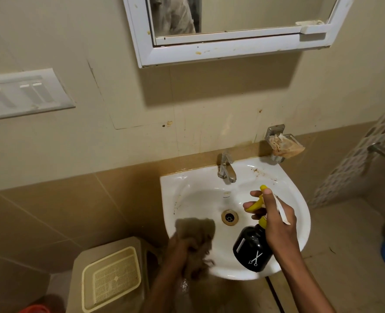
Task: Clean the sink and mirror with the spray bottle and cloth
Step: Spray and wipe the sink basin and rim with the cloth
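Head view, looking down over the basin: my right hand [277,218] grips the spray bottle [252,249] at its yellow neck, index and middle fingers curled over the yellow trigger, nozzle aimed into the sink [196,188]. Bottle hangs tilted over the bowl's near right side, touching nothing I can see. Judgement: smooth, rigid black body, likely slick if wet, weight depending on a fill I cannot see; the neck under the trigger head is the sound place to hold, since it gives trigger reach and keeps the body from sliding. My left hand [178,249] clutches the brown cloth [196,236], bunched against the sink's near left rim; blurred, so finger detail is unclear. Cloth looks soft and limp, best gathered in the fist. Brown specks sit on the rim behind the tap [226,168]. Mirror [243,12] above, stained frame, not yet reached.
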A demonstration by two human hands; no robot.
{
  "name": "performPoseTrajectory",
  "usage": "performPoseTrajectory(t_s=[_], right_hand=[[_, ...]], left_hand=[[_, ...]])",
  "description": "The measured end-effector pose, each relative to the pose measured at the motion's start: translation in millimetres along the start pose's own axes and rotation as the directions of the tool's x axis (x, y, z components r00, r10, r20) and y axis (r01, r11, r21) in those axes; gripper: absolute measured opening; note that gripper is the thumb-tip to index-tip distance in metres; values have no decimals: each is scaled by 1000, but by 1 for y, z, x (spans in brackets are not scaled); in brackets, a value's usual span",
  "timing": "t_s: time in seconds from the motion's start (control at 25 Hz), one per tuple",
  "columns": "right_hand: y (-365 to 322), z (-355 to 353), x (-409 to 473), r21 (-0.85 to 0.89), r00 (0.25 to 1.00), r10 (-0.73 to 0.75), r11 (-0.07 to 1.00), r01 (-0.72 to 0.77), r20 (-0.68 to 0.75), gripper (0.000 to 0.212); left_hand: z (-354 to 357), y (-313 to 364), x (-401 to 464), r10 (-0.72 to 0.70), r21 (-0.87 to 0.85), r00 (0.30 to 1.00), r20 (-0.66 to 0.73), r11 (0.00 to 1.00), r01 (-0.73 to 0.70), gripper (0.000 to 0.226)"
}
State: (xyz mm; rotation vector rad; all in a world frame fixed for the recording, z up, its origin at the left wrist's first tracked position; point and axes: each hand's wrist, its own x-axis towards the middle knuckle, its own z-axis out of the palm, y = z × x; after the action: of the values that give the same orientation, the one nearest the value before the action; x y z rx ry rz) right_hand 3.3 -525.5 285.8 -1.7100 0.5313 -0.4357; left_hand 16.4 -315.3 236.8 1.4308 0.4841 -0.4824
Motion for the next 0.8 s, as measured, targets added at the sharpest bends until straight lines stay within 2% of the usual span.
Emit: performPoseTrajectory(t_s=[0.08, 0.16, 0.2, 0.24, 0.28, 0.32, 0.36, 0.4, 0.48, 0.56, 0.6, 0.64, 0.68, 0.72, 0.76, 0.8], right_hand=[[3, 1, 2, -1, 1000, -4, 1000, 4, 14, 43], [6, 2, 2, 0, 999, 9, 1000, -9, 38, 44], [9, 3, 3, -1, 999, 15, 1000, -15, 48, 45], [12, 4, 4, -4, 998, 21, 1000, -20, 58, 47], [14, 4, 6, -4, 997, 27, 1000, -26, 69, 47], [17, 3, 9, -2, 997, 33, 999, -33, 75, 46], [20, 3, 12, -2, 996, 38, 999, -38, 78, 46], [23, 1, 15, -6, 996, 41, 999, -41, 81, 44], [26, -2, 20, -12, 996, 40, 999, -40, 81, 42], [31, -6, 27, -20, 996, 49, 999, -48, 78, 41], [32, -7, 29, -20, 995, 56, 998, -55, 84, 39], [32, -7, 31, -20, 993, 63, 998, -61, 96, 37], [32, -7, 32, -20, 992, 63, 998, -61, 114, 37], [31, -6, 32, -18, 989, 66, 998, -64, 130, 37], [30, -2, 31, -7, 987, 66, 998, -66, 145, 39], [28, 3, 31, 13, 986, 65, 998, -68, 154, 40]], left_hand=[[-13, 31, 26, 98, -1, 992, -80, 995, -98, 13], [-20, 62, 64, 232, 230, 965, -121, 952, -200, 20], [-19, 77, 86, 335, 358, 940, -63, 887, -292, 22], [-14, 92, 107, 422, 396, 902, 86, 817, -420, 21], [-4, 103, 127, 464, 346, 838, 288, 765, -542, 23], [10, 113, 144, 498, 202, 740, 451, 751, -628, 34], [24, 121, 158, 558, 82, 649, 517, 722, -687, 39], [39, 128, 163, 565, 30, 632, 531, 732, -680, 38], [55, 132, 187, 471, 129, 690, 550, 768, -627, 35], [58, 124, 216, 409, 316, 705, 579, 685, -657, 36], [54, 120, 225, 425, 425, 672, 607, 541, -725, 38], [45, 118, 231, 409, 559, 648, 642, 328, -762, 39], [33, 112, 239, 333, 645, 651, 682, 145, -750, 33], [25, 107, 237, 318, 754, 742, 590, 112, -647, 20], [20, 103, 235, 363, 782, 748, 556, 78, -618, 17], [14, 97, 234, 401, 750, 718, 569, 104, -653, 23]])
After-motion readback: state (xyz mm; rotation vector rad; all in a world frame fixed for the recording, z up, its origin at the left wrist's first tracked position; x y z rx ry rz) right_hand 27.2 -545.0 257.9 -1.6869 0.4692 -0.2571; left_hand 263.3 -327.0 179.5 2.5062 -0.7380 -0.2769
